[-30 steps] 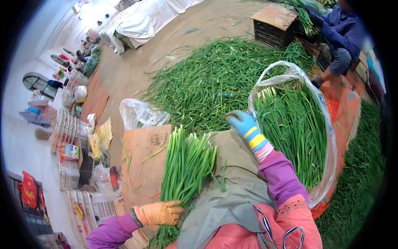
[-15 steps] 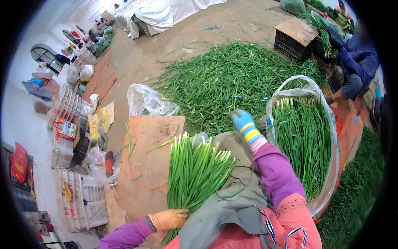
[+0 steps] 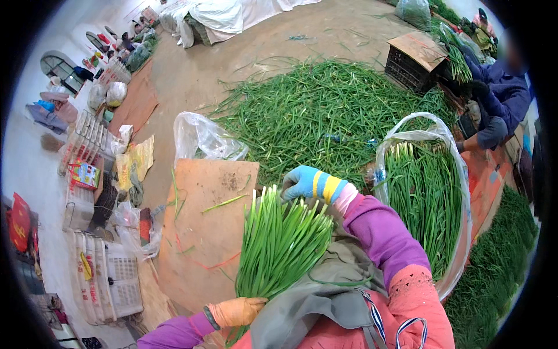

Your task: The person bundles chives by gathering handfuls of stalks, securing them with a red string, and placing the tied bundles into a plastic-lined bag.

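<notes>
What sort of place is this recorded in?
Probably an indoor produce-packing shed: a bunch of green stalks in the left hand, a loose heap of stalks on the floor, and white crates on the left.

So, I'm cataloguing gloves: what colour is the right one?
The right glove is light blue with yellow bands; head view.

The right glove (image 3: 303,182) is yellow-striped blue, the left glove (image 3: 237,312) orange, the stalks (image 3: 278,250) green.
</notes>
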### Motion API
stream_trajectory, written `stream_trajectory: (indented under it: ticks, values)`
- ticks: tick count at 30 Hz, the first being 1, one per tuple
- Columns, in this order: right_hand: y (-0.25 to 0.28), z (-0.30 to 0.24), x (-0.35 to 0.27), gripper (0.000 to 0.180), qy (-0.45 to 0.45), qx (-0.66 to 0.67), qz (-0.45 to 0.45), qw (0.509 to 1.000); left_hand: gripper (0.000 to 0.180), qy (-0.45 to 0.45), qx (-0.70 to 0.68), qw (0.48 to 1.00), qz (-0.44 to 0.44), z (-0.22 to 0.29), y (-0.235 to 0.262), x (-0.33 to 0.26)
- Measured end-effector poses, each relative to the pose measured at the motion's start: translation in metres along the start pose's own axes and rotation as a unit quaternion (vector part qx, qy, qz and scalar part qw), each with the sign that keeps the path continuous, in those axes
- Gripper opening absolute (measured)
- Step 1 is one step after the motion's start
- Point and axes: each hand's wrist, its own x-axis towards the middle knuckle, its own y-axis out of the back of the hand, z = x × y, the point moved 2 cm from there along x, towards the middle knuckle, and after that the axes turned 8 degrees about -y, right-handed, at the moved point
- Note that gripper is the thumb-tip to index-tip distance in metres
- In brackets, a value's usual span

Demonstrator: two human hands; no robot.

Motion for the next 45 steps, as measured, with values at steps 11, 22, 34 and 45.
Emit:
stream_trajectory:
  ticks: [11, 22, 34, 45]
  values:
    - [0.091, 0.006, 0.002, 0.018, 0.104, -0.102, 0.28, 0.949, 0.033, -0.011, 0.006, 0.998, 0.066, -0.005, 0.009, 0.004]
    - [0.05, 0.002, -0.007, 0.062, 0.021, -0.181, 0.053, 0.982, 0.04, -0.052, 0.039, 0.998, -0.007, -0.008, 0.004, 0.005]
    - [0.04, 0.001, -0.008, 0.029, 0.144, -0.33, 0.076, 0.93, 0.034, -0.041, -0.019, 0.996, 0.074, -0.006, 0.012, 0.01]
    - [0.006, -0.002, -0.064, 0.03, 0.333, -0.43, 0.325, 0.774, 0.039, -0.018, 0.016, 0.999, -0.039, -0.007, -0.009, 0.001]
